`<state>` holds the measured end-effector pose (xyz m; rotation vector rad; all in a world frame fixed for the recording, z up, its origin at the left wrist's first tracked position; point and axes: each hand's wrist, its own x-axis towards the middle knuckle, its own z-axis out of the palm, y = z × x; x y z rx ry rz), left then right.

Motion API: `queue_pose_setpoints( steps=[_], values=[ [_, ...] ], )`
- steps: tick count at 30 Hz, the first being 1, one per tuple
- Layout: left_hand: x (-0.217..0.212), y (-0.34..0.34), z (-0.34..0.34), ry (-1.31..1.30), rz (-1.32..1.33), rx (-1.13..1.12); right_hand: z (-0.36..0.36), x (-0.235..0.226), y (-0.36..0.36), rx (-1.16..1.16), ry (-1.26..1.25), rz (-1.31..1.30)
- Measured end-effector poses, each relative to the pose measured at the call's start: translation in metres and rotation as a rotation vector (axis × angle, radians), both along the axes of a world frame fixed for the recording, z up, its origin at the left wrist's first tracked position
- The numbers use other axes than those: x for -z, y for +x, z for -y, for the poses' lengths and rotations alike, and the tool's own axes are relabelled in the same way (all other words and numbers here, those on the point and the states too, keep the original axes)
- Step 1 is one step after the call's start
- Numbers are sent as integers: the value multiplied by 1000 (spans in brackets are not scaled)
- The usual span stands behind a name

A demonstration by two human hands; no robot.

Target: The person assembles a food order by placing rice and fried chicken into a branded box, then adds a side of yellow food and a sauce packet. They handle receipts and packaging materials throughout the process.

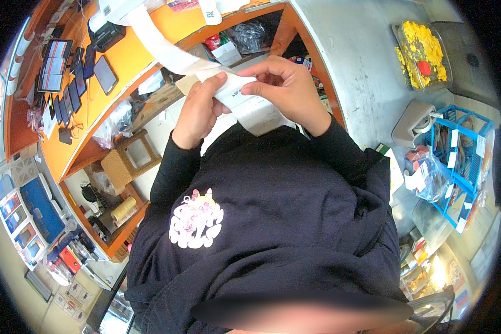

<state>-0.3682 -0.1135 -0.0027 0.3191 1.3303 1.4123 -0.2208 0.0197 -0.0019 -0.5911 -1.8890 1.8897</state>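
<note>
A long white strip of label paper [161,50] runs from a white printer [117,8] on the orange counter down to my hands. My left hand [199,108] is closed on the strip, its thumb lying on top of the paper. Thumb and forefinger of my right hand [292,92] pinch the strip at its right edge. Below the fingers the lower end of the paper hangs in front of my dark sweatshirt, with small dark print on it. Part of the strip between the two hands is folded or overlapped.
Several phones [105,74] and a tablet showing a screen [54,65] lie on the orange counter [128,61] at left, near a black device [107,38]. At right, a metal surface [367,67] bears a tray of yellow pieces [423,53], a tape dispenser [414,123] and a blue rack [461,161].
</note>
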Motion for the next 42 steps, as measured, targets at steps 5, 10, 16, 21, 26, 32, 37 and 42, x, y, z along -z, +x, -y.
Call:
queue_pose_setpoints(
  steps=[5,10,16,21,26,32,37,42],
  values=[
    [-7,8,-8,53,20,-29,1,-6,5,57,98,-43],
    [-17,28,-13,41,4,-29,-1,-6,18,79,226,-105],
    [-22,54,-18,92,128,-172,-1,-13,33,170,403,-226],
    [-10,70,-19,170,85,-195,-10,-30,52,135,320,-289],
    [16,103,-23,162,-18,-180,-21,-46,85,-81,-135,-296],
    [40,121,-34,23,-587,53,-29,-43,91,-154,-331,-250],
    [56,118,-53,97,-1033,432,-42,-19,83,-418,59,-46],
    [65,87,-108,222,-1055,618,-66,8,63,-223,354,85]
  ],
)
